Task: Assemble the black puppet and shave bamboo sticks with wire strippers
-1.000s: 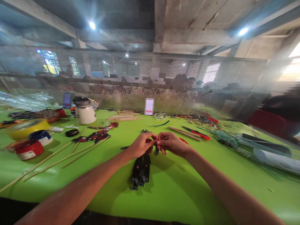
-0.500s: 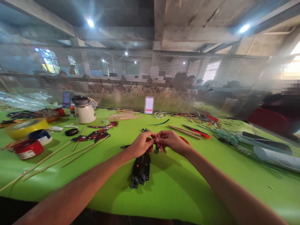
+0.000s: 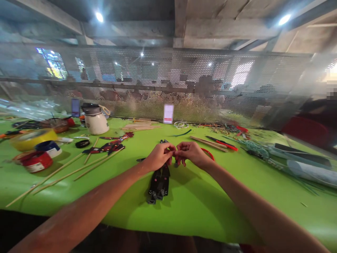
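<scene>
My left hand (image 3: 161,155) and my right hand (image 3: 190,154) meet fingertip to fingertip above the table, both in a pinch. Whatever sits between the fingers is too small to make out. Under and in front of the left hand lies a black jointed puppet-like figure (image 3: 159,181) with pink dots and grey ends pointing toward me. Its upper part is partly hidden by my hands. Beside my right wrist, a curved red piece (image 3: 209,153) shows from behind the forearm.
On the left lie a second dark red figure (image 3: 107,146) with thin sticks (image 3: 79,171), tape rolls (image 3: 34,140) and a cream jar (image 3: 97,121). Rightward are a bundle of sticks (image 3: 209,143), a red-and-black tool (image 3: 223,143) and tangled green strands (image 3: 263,153). A perforated screen (image 3: 147,84) stands behind.
The view has shifted slightly, so the tabletop things appear a little higher and to the right. Both hands stay pinched together at nearly the same spot.
</scene>
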The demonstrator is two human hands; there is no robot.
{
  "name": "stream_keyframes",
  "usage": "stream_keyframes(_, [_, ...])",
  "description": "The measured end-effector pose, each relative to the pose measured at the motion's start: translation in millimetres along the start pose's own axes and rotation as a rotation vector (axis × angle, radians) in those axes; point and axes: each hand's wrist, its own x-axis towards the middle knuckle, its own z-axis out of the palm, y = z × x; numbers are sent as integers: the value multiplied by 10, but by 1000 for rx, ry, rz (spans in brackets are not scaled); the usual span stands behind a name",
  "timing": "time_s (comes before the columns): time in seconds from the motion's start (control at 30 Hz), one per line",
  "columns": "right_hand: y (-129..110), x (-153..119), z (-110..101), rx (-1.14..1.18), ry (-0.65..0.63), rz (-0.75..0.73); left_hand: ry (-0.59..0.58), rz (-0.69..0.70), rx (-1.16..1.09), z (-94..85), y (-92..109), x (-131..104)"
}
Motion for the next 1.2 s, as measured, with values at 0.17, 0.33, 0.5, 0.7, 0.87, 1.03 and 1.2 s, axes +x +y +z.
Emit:
stream_keyframes(0.17, [11,2,-1,-27,15,-5,12,-7,14,-9,-4,20])
stream_keyframes(0.33, [70,41,18,-80,103,-55,84,0,-14,9,-7,22])
stream_keyframes(0.5, [99,74,111,-135,236,-121,204,6,-18,6,-42,26])
stream_keyframes(0.7, [74,56,220,-138,286,-125,231,50,2,10,-71,21])
stream_keyframes(0.87, [112,59,248,-98,286,-112,222,55,8,15,-77,16])
stream_keyframes(1.03, [141,78,269,-42,296,-99,250,73,34,20,-57,16])
stream_keyframes(1.2, [163,98,256,22,290,-74,263,77,45,23,-66,21])
